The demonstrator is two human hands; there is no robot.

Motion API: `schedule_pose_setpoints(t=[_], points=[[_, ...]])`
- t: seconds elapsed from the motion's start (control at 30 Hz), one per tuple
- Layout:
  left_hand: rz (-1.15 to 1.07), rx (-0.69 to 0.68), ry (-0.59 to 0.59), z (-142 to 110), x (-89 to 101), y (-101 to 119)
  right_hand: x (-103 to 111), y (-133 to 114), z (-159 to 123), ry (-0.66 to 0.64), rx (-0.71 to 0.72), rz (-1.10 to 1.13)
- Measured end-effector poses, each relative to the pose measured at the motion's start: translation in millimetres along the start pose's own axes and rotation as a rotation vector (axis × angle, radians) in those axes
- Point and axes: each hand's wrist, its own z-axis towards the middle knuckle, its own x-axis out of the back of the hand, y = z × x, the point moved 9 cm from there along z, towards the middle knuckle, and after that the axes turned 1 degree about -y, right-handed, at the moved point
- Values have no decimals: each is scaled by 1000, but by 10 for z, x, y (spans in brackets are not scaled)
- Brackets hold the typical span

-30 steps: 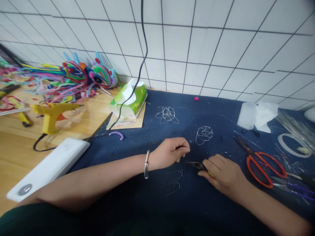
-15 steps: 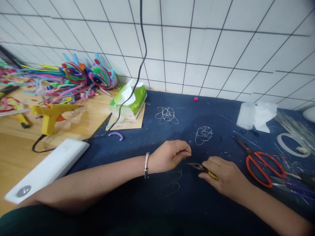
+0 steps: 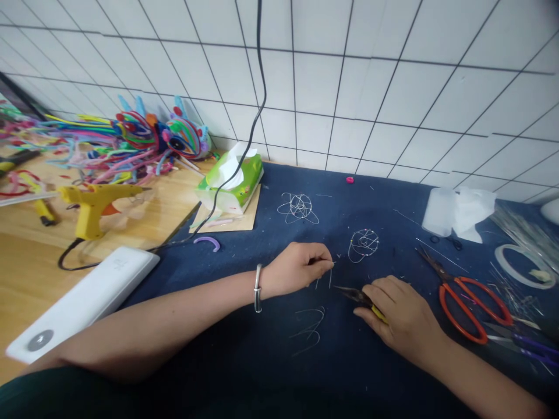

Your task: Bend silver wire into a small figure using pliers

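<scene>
My left hand (image 3: 308,265) pinches a thin bent piece of wire (image 3: 331,276), whose ends hang below the fingertips. My right hand (image 3: 395,308) is wrapped round yellow-handled pliers (image 3: 358,295); their dark jaws point left toward the wire, a short way apart from it. On the dark blue cloth below lie loose curved wires (image 3: 312,331). Beyond my hands sit two round wire shapes, one with looping wires (image 3: 300,206) and one with small beads (image 3: 365,242).
Orange-handled scissors (image 3: 474,305) lie at right beside a roll of clear tape (image 3: 502,265) and wire scraps. At left are a yellow glue gun (image 3: 94,206), a white power bank (image 3: 87,302) and a green tissue pack (image 3: 233,180). A black cable (image 3: 257,105) hangs across.
The left hand has turned and dropped slightly at the fingertips, so the held wire now shows hanging down. The pliers stay in my right hand, almost in place. The view has shifted slightly.
</scene>
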Motion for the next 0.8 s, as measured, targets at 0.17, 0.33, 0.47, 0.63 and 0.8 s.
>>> schedule_pose_setpoints(t=[0.17,0.33,0.47,0.63,0.8], points=[[-123,118,-34,10,-70,-125,172,-72,-36,167,61,-179],[-213,170,-12,-14,-111,-111,219,-324,-39,192,240,-370],[-275,192,-24,-33,-166,-111,270,-386,-14,218,260,-428],[-323,193,-32,-38,-212,-132,275,-382,-3,217,262,-464],[-320,200,-28,-38,-232,-160,260,-379,-1,210,264,-450]])
